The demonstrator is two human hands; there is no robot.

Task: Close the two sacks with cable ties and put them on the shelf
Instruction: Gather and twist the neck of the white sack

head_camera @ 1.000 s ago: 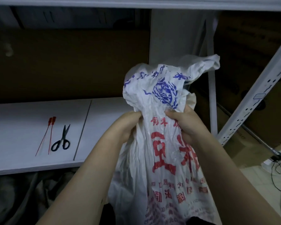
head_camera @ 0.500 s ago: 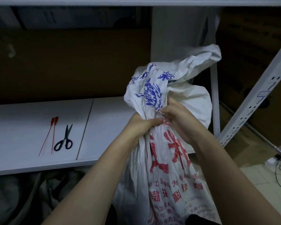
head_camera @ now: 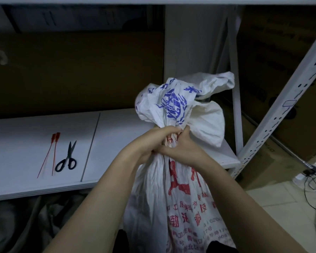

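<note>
Here, left hand point(head_camera: 150, 142) and right hand point(head_camera: 183, 152) grip the sack point(head_camera: 184, 207) — neck apparently twisted

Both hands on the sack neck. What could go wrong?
Left hand and right hand both grip the sack neck; the cable ties lie apart on the shelf, so fetching one frees a hand and the neck may loosen. Scissors beside the ties: a blind reach could hit them.

Left hand point(head_camera: 153, 140), right hand point(head_camera: 182, 150) clenched (touching)
</note>
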